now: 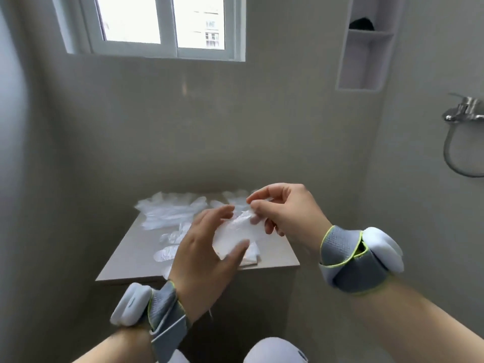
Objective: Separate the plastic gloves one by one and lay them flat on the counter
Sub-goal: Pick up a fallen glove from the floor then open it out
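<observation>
1. Plastic this thin clings to itself, so I think my pinch can take two layers in place of one. The edge is too blurred for me to count them.
2. If I pull fast, the film may stretch or tear, or the whole bundle of gloves point(233, 235) may slip out of my left hand point(203, 255).
3. This left hand is at 7 o'clock of the bundle and half closed. The thumb is on the near side and the fingers on the far side, holding it above the near part of the counter point(133, 255).
4. My right hand point(286, 213) is at 2 o'clock. Thumb and forefinger pinch the top edge of the bundle, and the other fingers are loosely curled.
5. The laid gloves point(170, 212) lie flat on the counter at 11 o'clock, apart from my hands. A careless sweep could ruffle them.
</observation>
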The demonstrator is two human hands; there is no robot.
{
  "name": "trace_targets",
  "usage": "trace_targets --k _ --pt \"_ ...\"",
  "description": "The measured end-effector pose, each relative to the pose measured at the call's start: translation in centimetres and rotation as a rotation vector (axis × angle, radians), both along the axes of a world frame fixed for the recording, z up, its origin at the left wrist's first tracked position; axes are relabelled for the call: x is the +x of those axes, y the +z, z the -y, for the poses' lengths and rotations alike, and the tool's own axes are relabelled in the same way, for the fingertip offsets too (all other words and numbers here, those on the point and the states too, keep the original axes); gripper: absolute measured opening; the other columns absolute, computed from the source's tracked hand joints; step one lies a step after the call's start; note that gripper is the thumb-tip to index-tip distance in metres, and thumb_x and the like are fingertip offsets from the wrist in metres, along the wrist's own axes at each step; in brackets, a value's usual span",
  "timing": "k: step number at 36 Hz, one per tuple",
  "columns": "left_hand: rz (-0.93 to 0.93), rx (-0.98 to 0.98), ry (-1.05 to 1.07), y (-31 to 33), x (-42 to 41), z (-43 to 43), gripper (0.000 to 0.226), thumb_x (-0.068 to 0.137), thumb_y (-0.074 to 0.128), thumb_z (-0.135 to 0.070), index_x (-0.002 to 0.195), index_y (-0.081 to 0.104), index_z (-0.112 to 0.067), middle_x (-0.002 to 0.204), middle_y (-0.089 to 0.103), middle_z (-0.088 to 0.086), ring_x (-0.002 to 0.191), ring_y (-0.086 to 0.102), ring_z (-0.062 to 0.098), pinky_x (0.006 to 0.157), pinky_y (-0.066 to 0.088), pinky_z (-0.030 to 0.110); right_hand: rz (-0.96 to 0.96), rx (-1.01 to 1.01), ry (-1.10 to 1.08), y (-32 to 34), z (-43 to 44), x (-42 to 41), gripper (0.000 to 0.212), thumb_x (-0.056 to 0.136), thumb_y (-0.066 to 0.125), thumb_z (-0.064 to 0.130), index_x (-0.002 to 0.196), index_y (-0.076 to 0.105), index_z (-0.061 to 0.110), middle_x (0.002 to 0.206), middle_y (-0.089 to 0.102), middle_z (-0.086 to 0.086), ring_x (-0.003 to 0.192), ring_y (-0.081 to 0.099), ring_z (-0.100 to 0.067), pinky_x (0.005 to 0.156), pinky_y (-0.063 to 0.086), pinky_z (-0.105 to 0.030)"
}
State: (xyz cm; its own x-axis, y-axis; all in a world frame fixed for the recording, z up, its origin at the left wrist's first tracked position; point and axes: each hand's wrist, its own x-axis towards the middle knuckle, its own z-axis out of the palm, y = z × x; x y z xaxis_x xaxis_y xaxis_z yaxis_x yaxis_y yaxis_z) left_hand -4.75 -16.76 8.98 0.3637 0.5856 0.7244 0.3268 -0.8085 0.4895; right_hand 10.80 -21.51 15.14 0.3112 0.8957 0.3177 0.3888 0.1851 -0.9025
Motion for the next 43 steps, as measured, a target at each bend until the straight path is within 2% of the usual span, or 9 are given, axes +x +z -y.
trace_targets --k 4,7,10,13,18,24,31,38,43 --pt "0.133 -0.22 -0.037 1.3 0.2 -2.8 0.031 0.074 0.048 -0.047 0.086 0.071 -0.031 0.078 0.069 -0.018 0.079 0.063 0.0 0.071 0.048 0.015 -0.022 0.023 -0.006 0.4 -1.9 1.3 0.005 0.085 0.065 0.014 0.088 0.069 0.015 0.07 0.073 -0.003 0.043 0.054 -0.011 0.039 0.037 -0.018" --pt "0.208 -0.486 -0.122 2.5 0.8 -4.9 0.021 0.082 0.066 -0.037 0.081 0.074 -0.017 0.076 0.074 0.001 0.075 0.069 0.026 0.079 0.055 0.044 -0.077 0.062 -0.013 0.4 -3.2 2.8 0.014 0.087 0.065 0.023 0.1 0.066 0.018 0.083 0.073 0.0 0.054 0.063 -0.012 0.043 0.043 -0.019" --pt "0.369 -0.737 -0.198 4.0 1.3 -6.9 0.017 0.09 0.059 -0.007 0.079 0.07 0.001 0.078 0.071 0.019 0.072 0.062 0.03 0.083 0.054 0.045 0.036 0.073 -0.067 -0.4 -4.0 4.2 0.028 0.083 0.068 0.033 0.11 0.063 0.024 0.099 0.068 0.005 0.078 0.067 -0.011 0.06 0.054 -0.023" --pt "0.457 -0.94 -0.269 4.7 2.5 -9.7 0.016 0.09 0.054 0.001 0.08 0.065 0.006 0.072 0.068 0.017 0.066 0.062 0.025 0.076 0.057 0.036 0.318 0.052 -0.121 -1.6 -6.0 5.6 0.05 0.075 0.072 0.045 0.121 0.056 0.034 0.111 0.057 0.017 0.091 0.058 -0.002 0.077 0.048 -0.017" --pt "0.394 -1.019 -0.283 4.7 3.8 -12.8 0.015 0.087 0.057 -0.003 0.077 0.067 0.001 0.077 0.068 0.015 0.068 0.063 0.023 0.075 0.057 0.034 0.3 0.034 -0.152 -2.3 -9.6 6.9 0.067 0.073 0.073 0.045 0.133 0.044 0.034 0.117 0.052 0.017 0.076 0.056 -0.003 0.072 0.045 -0.014" --pt "0.392 -1.149 -0.317 4.3 3.8 -15.0 0.025 0.09 0.052 -0.007 0.073 0.069 -0.004 0.079 0.07 0.014 0.067 0.069 0.023 0.066 0.06 0.03 -0.031 0.051 -0.063 -1.7 -12.9 8.9 0.003 0.08 0.073 0.014 0.079 0.071 0.015 0.057 0.058 0.013 0.048 0.045 0.001 0.05 0.038 -0.011" --pt "0.386 -1.223 -0.359 4.3 4.1 -15.2 0.02 0.094 0.048 -0.008 0.082 0.064 -0.002 0.074 0.071 0.01 0.061 0.07 0.02 0.064 0.059 0.031 -0.155 0.064 -0.019 -0.7 -11.3 9.9 0.006 0.092 0.058 0.013 0.086 0.057 0.011 0.087 0.074 -0.006 0.04 0.049 -0.011 0.037 0.036 -0.017" --pt "0.401 -1.23 -0.351 4.2 3.1 -14.5 0.025 0.092 0.052 -0.009 0.077 0.071 -0.004 0.081 0.072 0.014 0.065 0.07 0.021 0.063 0.06 0.03 -0.309 0.054 -0.008 0.5 -8.2 10.7 0.009 0.094 0.054 0.013 0.085 0.054 0.014 0.076 0.073 -0.01 0.045 0.059 -0.013 0.04 0.043 -0.017" --pt "0.301 -1.081 -0.277 3.7 2.3 -14.2 0.042 0.085 0.06 -0.044 0.104 0.064 -0.007 0.098 0.073 0.011 0.092 0.069 0.028 0.085 0.056 0.04 -0.249 0.07 0.01 1.0 -7.0 10.1 0.007 0.094 0.054 0.012 0.087 0.056 0.009 0.065 0.069 -0.008 0.047 0.06 -0.014 0.042 0.045 -0.018"
